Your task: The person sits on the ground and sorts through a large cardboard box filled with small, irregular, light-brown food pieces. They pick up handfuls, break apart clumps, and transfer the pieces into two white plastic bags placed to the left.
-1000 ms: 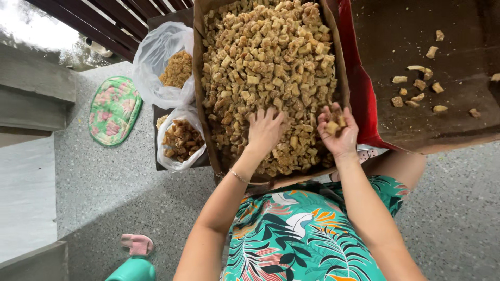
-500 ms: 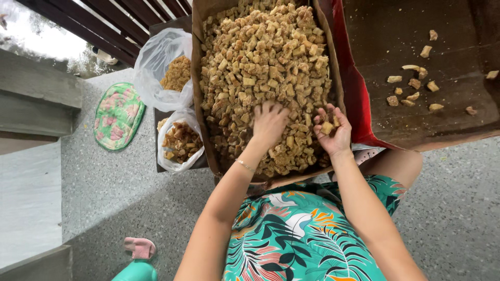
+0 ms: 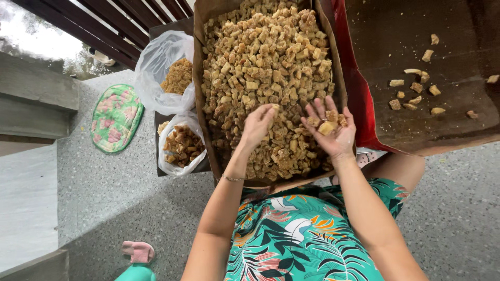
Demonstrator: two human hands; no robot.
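A few chunks (image 3: 328, 125) were cupped in the open right hand (image 3: 329, 129) while the left hand (image 3: 257, 125) pinched one, best kept over the box (image 3: 200, 78).

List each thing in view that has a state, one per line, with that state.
Cardboard box: open, heaped with golden-brown chunks.
Left hand: palm down, fingertips pinching a chunk.
Right hand: open, palm up, cupping a few chunks.
Red-edged tray: nearly bare, a few scattered pieces.
Upper plastic bag: open, partly filled.
Lower plastic bag: open, holding darker pieces.
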